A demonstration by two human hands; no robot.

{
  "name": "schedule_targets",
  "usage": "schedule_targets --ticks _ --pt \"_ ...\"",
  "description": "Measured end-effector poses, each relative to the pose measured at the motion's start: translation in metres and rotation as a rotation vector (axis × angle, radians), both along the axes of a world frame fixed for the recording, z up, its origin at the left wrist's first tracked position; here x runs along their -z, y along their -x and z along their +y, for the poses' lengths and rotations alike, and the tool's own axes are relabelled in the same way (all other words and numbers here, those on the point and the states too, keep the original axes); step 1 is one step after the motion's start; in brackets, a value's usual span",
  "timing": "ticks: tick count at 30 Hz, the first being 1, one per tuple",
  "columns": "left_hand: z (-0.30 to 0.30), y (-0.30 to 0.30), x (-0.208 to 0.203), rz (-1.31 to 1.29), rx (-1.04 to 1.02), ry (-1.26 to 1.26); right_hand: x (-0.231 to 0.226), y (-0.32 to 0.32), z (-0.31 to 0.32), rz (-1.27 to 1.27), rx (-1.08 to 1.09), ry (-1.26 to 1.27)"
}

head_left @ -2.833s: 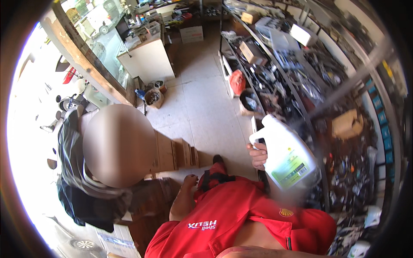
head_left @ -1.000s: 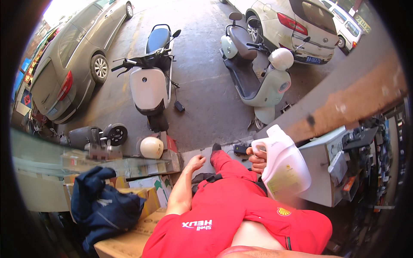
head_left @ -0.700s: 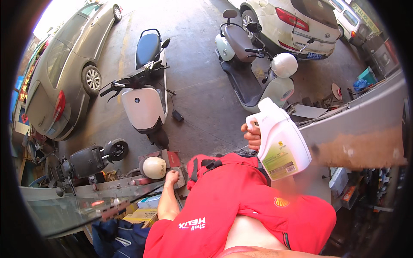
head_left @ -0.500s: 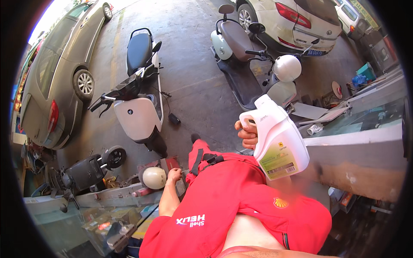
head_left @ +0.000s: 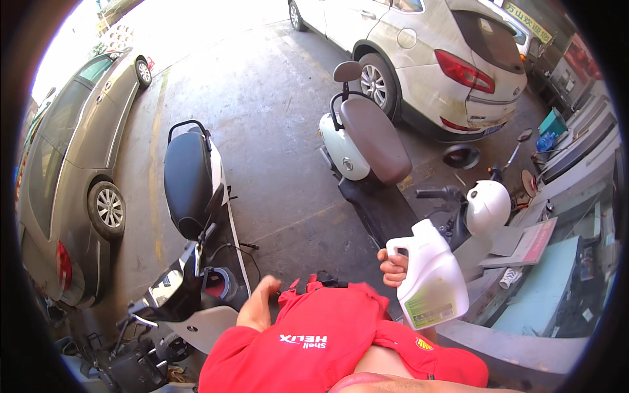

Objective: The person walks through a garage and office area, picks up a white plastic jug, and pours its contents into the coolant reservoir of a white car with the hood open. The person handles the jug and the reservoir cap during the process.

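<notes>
My right hand (head_left: 393,268) is closed around the handle of a white plastic jug (head_left: 432,278) with a green label low on its side. The jug hangs upright in front of the right side of my red shirt, its narrow neck at the top. My left hand (head_left: 263,292) is low beside my left hip, near the front of the black-seated scooter (head_left: 185,180). Its fingers are mostly turned away from view, and I see nothing held in it.
To the right stands a brown-seated scooter (head_left: 373,141), a white helmet (head_left: 488,207) at its handlebar. Glass-topped counters (head_left: 534,288) run along my right. A brown car (head_left: 72,164) is parked at left, a white car (head_left: 439,72) at far right. Grey floor (head_left: 262,131) stretches between the scooters.
I have moved forward, so both scooters are nearer and the cream helmet at lower left is out of view. My left hand has come up beside the hip. The jug stays in my right hand.
</notes>
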State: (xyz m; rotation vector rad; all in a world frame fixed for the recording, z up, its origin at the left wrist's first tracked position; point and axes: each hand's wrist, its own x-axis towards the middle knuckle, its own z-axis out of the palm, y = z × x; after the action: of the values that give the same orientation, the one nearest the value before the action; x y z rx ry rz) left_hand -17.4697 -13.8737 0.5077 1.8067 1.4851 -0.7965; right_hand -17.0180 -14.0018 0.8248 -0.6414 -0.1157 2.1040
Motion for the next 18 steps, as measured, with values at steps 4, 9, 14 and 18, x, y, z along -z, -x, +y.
schedule_targets --ticks 4,9,14,18 --pt "0.2 -0.082 -0.042 -0.48 -0.215 -0.25 0.052 0.01 0.109 0.305 -0.131 -0.006" --pt "0.381 -0.202 -0.114 -1.037 -0.349 -0.245 0.075 0.001 0.29 0.245 -0.081 0.096" --pt "0.48 -0.191 -0.08 -0.838 -0.348 -0.222 0.061 0.0 0.499 0.294 -0.279 0.067" --pt "0.495 -0.086 -0.022 -0.294 -0.466 -0.113 0.041 0.012 0.645 0.347 -0.398 0.079"
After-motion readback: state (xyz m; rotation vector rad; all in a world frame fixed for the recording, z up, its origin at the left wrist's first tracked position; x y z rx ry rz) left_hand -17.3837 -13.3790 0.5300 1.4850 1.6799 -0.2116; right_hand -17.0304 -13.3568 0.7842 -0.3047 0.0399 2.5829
